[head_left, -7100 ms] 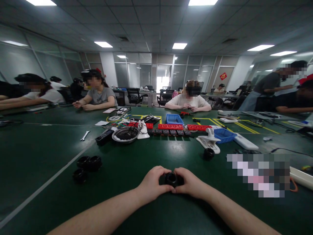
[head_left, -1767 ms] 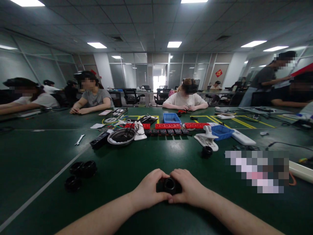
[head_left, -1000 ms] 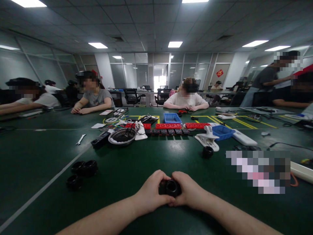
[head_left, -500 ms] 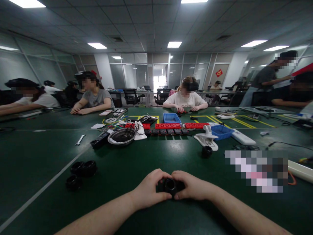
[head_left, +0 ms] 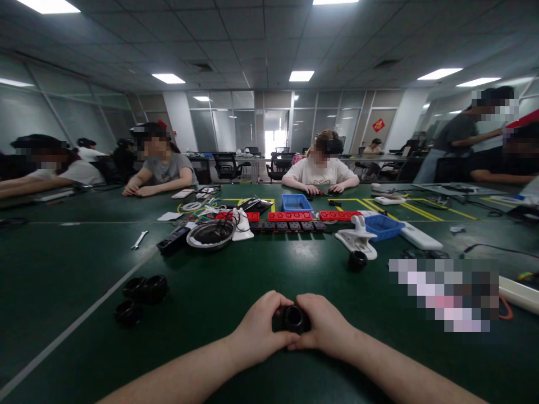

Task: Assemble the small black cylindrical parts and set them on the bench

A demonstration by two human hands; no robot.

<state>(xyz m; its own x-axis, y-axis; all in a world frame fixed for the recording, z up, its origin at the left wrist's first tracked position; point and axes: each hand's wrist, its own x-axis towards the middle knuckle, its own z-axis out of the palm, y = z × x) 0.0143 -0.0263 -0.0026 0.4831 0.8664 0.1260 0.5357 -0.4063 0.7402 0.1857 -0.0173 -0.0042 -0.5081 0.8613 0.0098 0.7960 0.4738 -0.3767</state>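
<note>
Between both hands, close above the green table or resting on it, is a black ring-shaped part (head_left: 293, 318) with a round hole facing me. My left hand (head_left: 261, 324) curls around its left side, thumb at the near edge. My right hand (head_left: 326, 324) wraps the right side, with its fingers and thumb closed against the part. The fingertips of the two hands almost meet. Several similar black parts lie around: a small cluster of black rings (head_left: 155, 288) to the left, and a single black ring (head_left: 357, 261) ahead on the right.
Further ahead stand a white clip base (head_left: 356, 240), a blue tray (head_left: 382, 226), a round metal dish (head_left: 210, 234) with cables, and red socket strips (head_left: 289, 216). A wrench (head_left: 139, 240) lies left. Across the table (head_left: 236, 280) a person (head_left: 322, 168) sits handling small items.
My right hand has closed further around the black ring-shaped part, its thumb shifting left along the near side. The left hand stays almost in place.
</note>
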